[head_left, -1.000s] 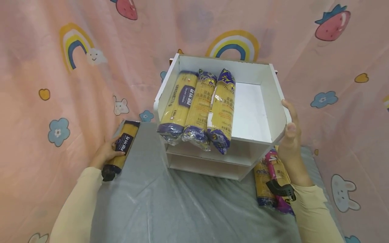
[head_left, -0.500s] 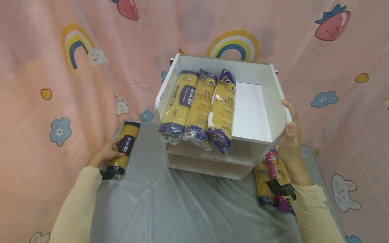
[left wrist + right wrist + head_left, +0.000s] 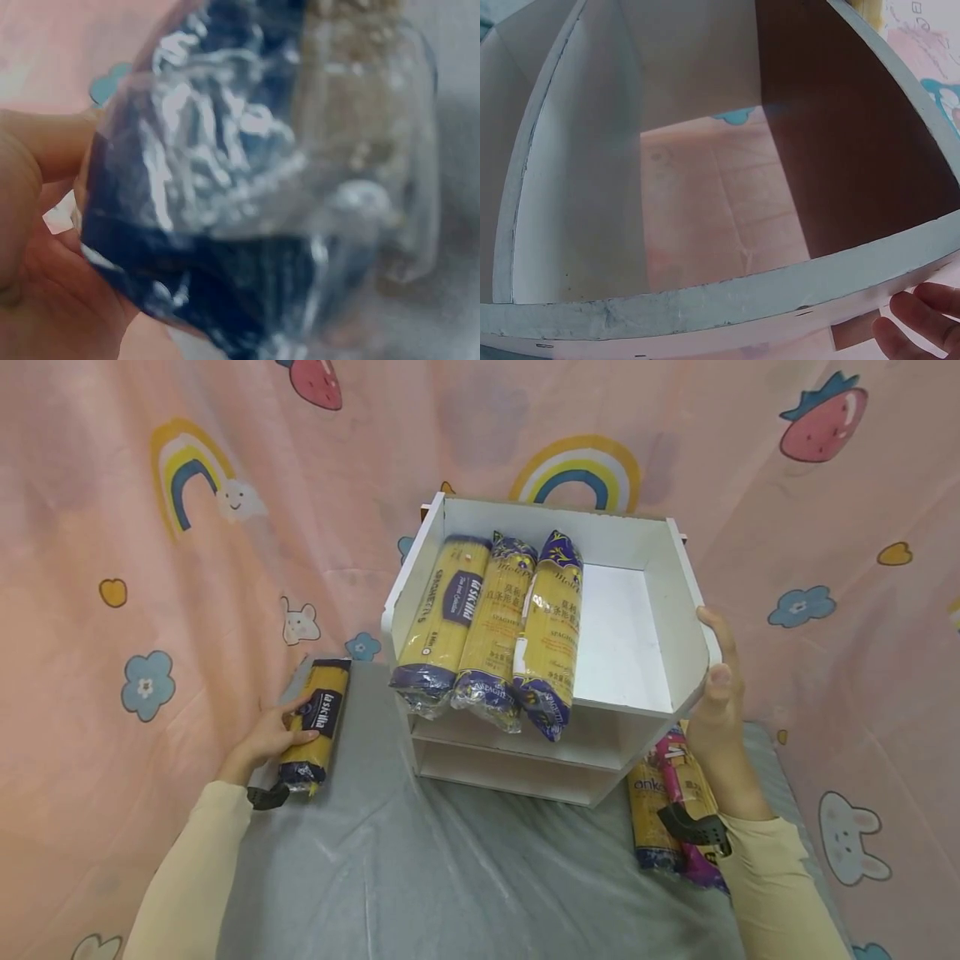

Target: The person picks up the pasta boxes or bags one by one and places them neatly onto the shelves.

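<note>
In the head view my left hand (image 3: 272, 739) grips a spaghetti packet (image 3: 321, 714) with a dark label, at the left of the grey cloth. The left wrist view shows the packet's crinkled dark-blue end (image 3: 225, 187) up close, with the thumb and palm beside it. My right hand (image 3: 720, 710) holds the right side panel of a white shelf (image 3: 622, 627) at its front edge. In the right wrist view, curled fingertips (image 3: 904, 319) lie along the panel's outer face. Three spaghetti packets (image 3: 487, 618) lie side by side on the shelf's top tier, at its left.
Two more pasta packets, one yellow and blue (image 3: 651, 810) and one pink and yellow (image 3: 690, 785), lie right of the shelf, partly behind my right arm. Lower compartments (image 3: 510, 768) open toward me. A pink patterned curtain (image 3: 360, 460) hangs behind the grey cloth (image 3: 450, 877).
The left hand has shifted slightly right with its spaghetti packet, whose near end has turned more toward the shelf. My right hand and the shelf stay put.
</note>
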A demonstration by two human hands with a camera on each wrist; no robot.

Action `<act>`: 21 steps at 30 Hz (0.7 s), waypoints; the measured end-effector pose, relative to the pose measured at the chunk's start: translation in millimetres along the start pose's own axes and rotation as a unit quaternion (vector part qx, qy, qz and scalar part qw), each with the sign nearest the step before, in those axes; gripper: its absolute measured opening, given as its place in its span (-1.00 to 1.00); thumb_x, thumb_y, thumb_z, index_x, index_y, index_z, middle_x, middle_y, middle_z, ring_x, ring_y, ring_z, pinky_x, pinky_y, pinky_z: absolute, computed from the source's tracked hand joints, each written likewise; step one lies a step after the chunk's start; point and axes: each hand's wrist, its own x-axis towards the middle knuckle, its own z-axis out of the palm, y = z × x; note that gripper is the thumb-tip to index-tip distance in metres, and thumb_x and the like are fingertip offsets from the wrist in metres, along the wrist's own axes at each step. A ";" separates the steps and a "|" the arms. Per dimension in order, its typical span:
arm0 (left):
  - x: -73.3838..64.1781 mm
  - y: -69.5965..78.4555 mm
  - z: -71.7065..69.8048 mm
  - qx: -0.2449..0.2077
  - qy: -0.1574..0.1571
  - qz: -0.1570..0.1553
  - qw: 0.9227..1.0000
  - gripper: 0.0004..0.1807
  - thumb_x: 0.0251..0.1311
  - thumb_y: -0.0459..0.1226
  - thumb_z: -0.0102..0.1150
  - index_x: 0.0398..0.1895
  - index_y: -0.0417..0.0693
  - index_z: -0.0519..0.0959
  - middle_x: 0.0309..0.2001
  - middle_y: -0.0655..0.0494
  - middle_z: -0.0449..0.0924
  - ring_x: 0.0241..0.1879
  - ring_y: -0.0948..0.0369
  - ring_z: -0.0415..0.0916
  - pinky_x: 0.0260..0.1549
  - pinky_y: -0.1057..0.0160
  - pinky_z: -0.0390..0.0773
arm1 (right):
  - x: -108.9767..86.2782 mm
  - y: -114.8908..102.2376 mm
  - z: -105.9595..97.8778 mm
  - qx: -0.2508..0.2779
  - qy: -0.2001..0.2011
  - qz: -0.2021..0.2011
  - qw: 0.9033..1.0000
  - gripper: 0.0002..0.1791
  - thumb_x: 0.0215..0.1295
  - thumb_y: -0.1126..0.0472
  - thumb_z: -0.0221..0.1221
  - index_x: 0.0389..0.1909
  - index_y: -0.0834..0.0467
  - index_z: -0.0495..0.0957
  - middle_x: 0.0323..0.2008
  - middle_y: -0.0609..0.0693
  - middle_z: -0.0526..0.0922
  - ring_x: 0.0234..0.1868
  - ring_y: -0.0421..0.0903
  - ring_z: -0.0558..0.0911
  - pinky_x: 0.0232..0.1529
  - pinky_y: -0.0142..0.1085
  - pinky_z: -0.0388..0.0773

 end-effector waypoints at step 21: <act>-19.9 82.8 -9.2 -0.028 0.081 0.120 0.989 -0.09 0.27 -0.30 0.27 0.59 0.05 -0.01 0.18 -0.45 0.41 -0.19 0.32 0.54 -0.26 0.36 0.67 | -0.6 -1.2 -0.9 -0.001 -0.011 0.007 1.000 -0.09 0.29 -0.37 0.06 0.45 0.18 0.23 0.32 0.28 0.35 0.16 0.04 0.46 0.02 -0.33 0.52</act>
